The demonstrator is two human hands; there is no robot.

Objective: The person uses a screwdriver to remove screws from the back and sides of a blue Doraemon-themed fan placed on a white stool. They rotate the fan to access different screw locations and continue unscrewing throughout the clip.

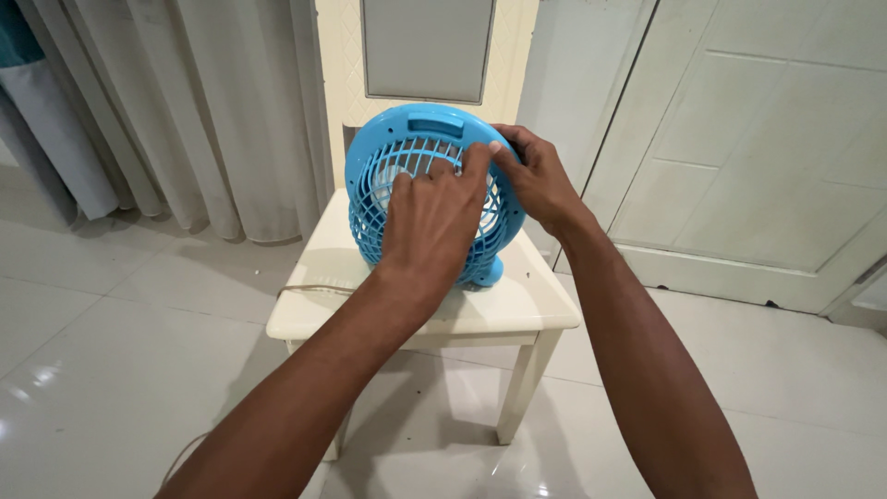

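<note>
Figure: head view of a small blue table fan (388, 176) that stood upright on the top of a cream stool (517, 300), close to the rear edge, in front of a pale wall panel (425, 46) and beside white curtains (203, 111). I saw the left hand (430, 217) spread flat over the front grille, fingertips hooked at the bars, not closed round anything. The right hand (536, 176) gripped the fan's upper right rim, thumb and fingers pinched on the blue frame.

Hazards as I judged them: the fan rested on a narrow blue foot (487, 271), so a hard pull at the top could have tipped it forward or slid it across the glossy stool top. Fingertips lay between thin grille bars; a sudden release of the grille could have pinched them or snapped a bar. A thin cord (305, 289) trailed off the stool's left edge toward the tiled floor (111, 370); a snag there could have dragged the fan sideways. Whether the cord was plugged in I could not tell.
</note>
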